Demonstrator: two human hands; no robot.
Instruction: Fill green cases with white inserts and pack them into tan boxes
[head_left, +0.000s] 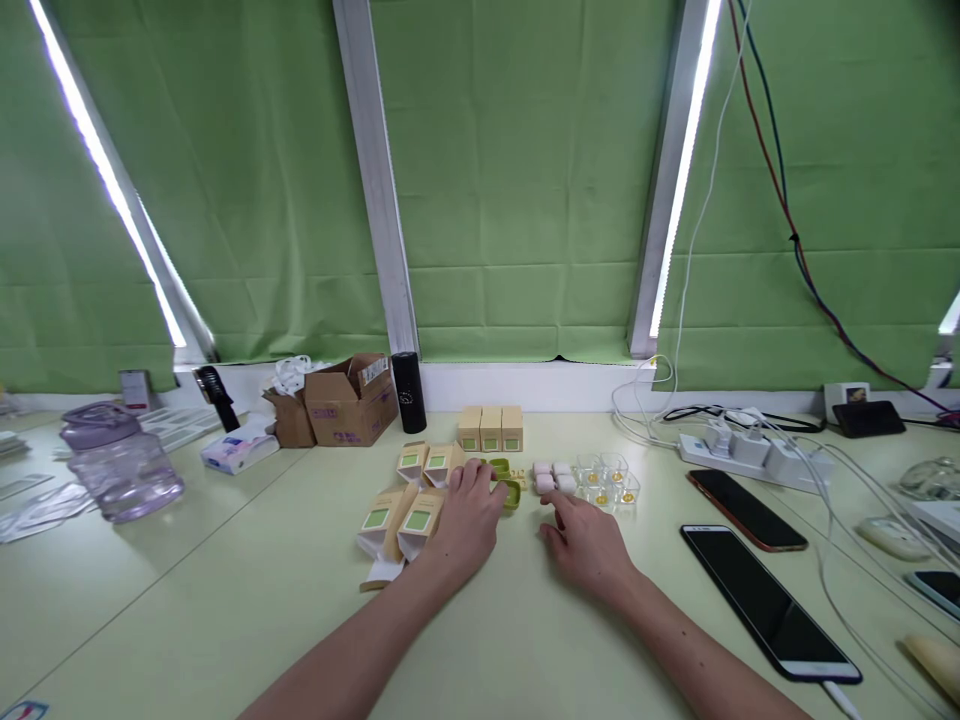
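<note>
My left hand (pixel 471 515) is over a group of small green trays (pixel 513 494), with its fingers bent down and closed at a tray edge; the fingertips are partly hidden. My right hand (pixel 589 545) has its index finger stretched out to the small pale pink blocks (pixel 544 484), touching or nearly touching the nearest one, its thumb apart. Between the trays and blocks lie tiny yellow pieces (pixel 518 475). Right of the blocks are several clear cups (pixel 613 468) with yellow bits inside. Open kraft boxes (pixel 384 515) with green labels stand left of my left hand.
Three closed kraft boxes (pixel 490 428) stand behind. Farther left are a brown carton (pixel 349 405), a black cylinder (pixel 409 392), a tissue pack (pixel 240 448) and a purple jug (pixel 124 465). Two phones (pixel 765 595) (pixel 746 508), a power strip (pixel 750 455) and loose cables occupy the right.
</note>
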